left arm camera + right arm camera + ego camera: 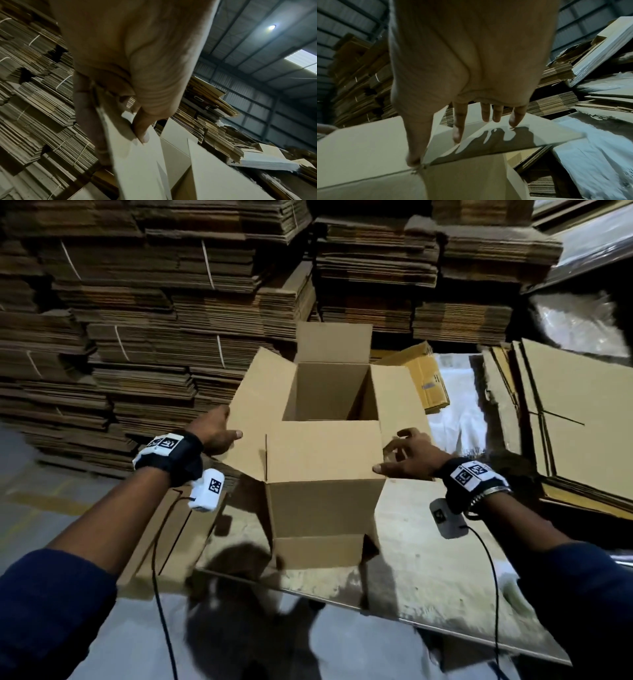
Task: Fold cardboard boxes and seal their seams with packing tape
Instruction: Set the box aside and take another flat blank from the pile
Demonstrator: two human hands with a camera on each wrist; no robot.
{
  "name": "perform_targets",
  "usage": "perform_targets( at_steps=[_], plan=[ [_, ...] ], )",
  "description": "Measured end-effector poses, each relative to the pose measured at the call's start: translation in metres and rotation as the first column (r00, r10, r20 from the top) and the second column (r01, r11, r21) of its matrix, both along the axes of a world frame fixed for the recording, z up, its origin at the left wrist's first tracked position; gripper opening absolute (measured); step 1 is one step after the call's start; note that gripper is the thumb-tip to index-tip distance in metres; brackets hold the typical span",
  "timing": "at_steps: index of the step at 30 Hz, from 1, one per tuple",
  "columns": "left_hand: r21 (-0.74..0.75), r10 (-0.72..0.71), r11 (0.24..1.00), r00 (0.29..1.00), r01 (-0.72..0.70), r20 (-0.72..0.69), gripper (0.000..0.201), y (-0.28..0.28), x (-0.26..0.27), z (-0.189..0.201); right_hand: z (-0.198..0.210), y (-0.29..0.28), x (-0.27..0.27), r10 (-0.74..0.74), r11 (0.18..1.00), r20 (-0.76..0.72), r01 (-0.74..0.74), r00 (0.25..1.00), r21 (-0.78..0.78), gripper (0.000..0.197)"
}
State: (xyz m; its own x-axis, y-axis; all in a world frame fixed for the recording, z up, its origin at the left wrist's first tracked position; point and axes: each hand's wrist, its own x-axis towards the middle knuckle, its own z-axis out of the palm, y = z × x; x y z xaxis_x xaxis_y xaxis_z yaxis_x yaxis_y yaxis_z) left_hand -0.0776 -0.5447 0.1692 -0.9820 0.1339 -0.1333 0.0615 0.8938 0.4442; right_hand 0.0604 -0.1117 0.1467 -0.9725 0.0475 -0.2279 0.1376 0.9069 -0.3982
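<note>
Behind the box, stacks of flattened cardboard [154, 320] tied with white straps fill the wall, and more flat sheets [575, 419] lean to the right of it. The counter [445, 559] is a pale, scuffed board, and the box stands on its near-left part, right in front of us.

The cardboard box [323, 505] is plain brown, clean and unprinted, already opened out of the flat into a square tube. We judge the task to be early: the top is open, with the far flap [334, 342] upright, the left flap [260, 392] and right flap [397, 395] splayed outward, and the near flap [323, 450] folded in level over the opening. At the base a bottom flap [318, 551] shows below the near wall, and we cannot tell whether the bottom is closed. No tape shows on any seam, and no tape roll or dispenser is in view, so the folding and all of the sealing appear to be left.

Our left hand [214, 433] grasps the outer edge of the left flap, thumb on top and fingers underneath. Our right hand [409, 455] is released, fingers spread and loosely bent over the right flap, with the thumb tip touching the box's near right corner.
</note>
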Motion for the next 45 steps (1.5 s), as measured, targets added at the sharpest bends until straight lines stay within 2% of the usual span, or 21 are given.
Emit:
perform_targets(
  at_steps=[1,3,5,8,10,12,14,17,20,23,25,27,29,31,32,34,36,38,45],
  plan=[
    [0.005,-0.012,1.000,1.000,0.012,0.014,0.042,-0.004,0.003,-0.001,-0.004,-0.003,-0.002,0.009,0.998,0.018,-0.010,1.000,0.057,0.056],
    [-0.016,-0.045,0.999,0.999,0.045,-0.001,0.057,-0.009,0.009,-0.005,-0.017,-0.008,-0.009,0.028,0.990,0.106,-0.042,0.994,0.135,0.068],
    [-0.064,-0.049,0.997,0.997,0.046,-0.051,0.061,-0.007,0.014,-0.011,-0.023,-0.015,-0.015,0.032,0.991,0.112,-0.046,0.993,0.128,0.080],
    [-0.098,-0.005,0.995,0.991,-0.009,-0.137,0.055,0.003,0.022,-0.021,-0.019,-0.035,-0.029,0.003,1.000,-0.038,-0.003,0.999,-0.010,0.097],
    [-0.108,-0.006,0.994,0.985,-0.013,-0.171,0.055,0.011,0.026,-0.032,-0.018,-0.052,-0.038,-0.016,0.990,-0.023,0.013,1.000,-0.144,0.108],
    [-0.110,0.017,0.993,0.984,-0.037,-0.177,0.054,0.011,0.030,-0.049,-0.026,-0.066,-0.044,0.032,0.973,0.086,-0.011,0.996,-0.232,0.106],
    [-0.049,0.104,0.993,0.986,-0.112,-0.132,0.051,0.003,0.032,-0.069,-0.045,-0.077,-0.047,0.116,0.975,0.151,-0.084,0.982,-0.205,0.094],
    [-0.005,0.201,0.979,0.978,-0.202,-0.047,0.049,-0.014,0.037,-0.094,-0.074,-0.089,-0.050,0.149,0.985,0.092,-0.139,0.985,-0.106,0.078],
    [0.000,0.243,0.970,0.970,-0.244,-0.025,0.048,-0.031,0.037,-0.107,-0.074,-0.106,-0.056,0.184,0.983,0.068,-0.183,0.981,-0.024,0.078],
    [-0.029,0.253,0.967,0.967,-0.253,-0.017,0.043,-0.042,0.033,-0.118,-0.077,-0.123,-0.067,0.200,0.977,0.256,-0.213,0.946,0.024,0.083],
    [-0.039,0.242,0.970,0.970,-0.241,0.025,0.043,-0.046,0.031,-0.131,-0.094,-0.129,-0.070,0.160,0.961,0.342,-0.225,0.926,0.161,0.087],
    [-0.030,0.217,0.976,0.973,-0.215,0.084,0.046,-0.048,0.030,-0.151,-0.114,-0.130,-0.063,0.149,0.930,0.272,-0.229,0.951,0.289,0.085],
    [-0.080,0.189,0.980,0.973,-0.180,0.129,0.051,-0.047,0.028,-0.168,-0.125,-0.126,-0.058,0.146,0.914,0.208,-0.212,0.967,0.346,0.086],
    [-0.133,0.162,0.981,0.975,-0.142,0.152,0.055,-0.040,0.022,-0.175,-0.131,-0.123,-0.062,0.134,0.896,0.237,-0.220,0.962,0.386,0.090],
    [-0.147,0.132,0.983,0.982,-0.113,0.131,0.064,-0.034,0.016,-0.174,-0.131,-0.124,-0.065,0.122,0.889,0.266,-0.224,0.956,0.400,0.092],
    [-0.163,0.011,0.987,1.000,-0.007,0.024,0.073,-0.016,0.005,-0.165,-0.130,-0.126,-0.072,0.106,0.881,0.301,-0.230,0.948,0.413,0.093],
    [-0.183,-0.153,0.973,0.987,0.141,-0.051,0.062,0.002,-0.011,-0.158,-0.131,-0.127,-0.075,0.089,0.882,0.324,-0.226,0.942,0.413,0.093],
    [-0.197,-0.272,0.946,0.961,0.258,-0.048,0.058,0.019,-0.028,-0.157,-0.133,-0.125,-0.074,0.076,0.886,0.326,-0.214,0.942,0.412,0.094],
    [-0.118,-0.404,0.907,0.914,0.405,0.032,0.079,0.043,-0.081,-0.156,-0.135,-0.118,-0.070,-0.032,0.929,0.312,-0.087,0.949,0.359,0.081]
  ],
)
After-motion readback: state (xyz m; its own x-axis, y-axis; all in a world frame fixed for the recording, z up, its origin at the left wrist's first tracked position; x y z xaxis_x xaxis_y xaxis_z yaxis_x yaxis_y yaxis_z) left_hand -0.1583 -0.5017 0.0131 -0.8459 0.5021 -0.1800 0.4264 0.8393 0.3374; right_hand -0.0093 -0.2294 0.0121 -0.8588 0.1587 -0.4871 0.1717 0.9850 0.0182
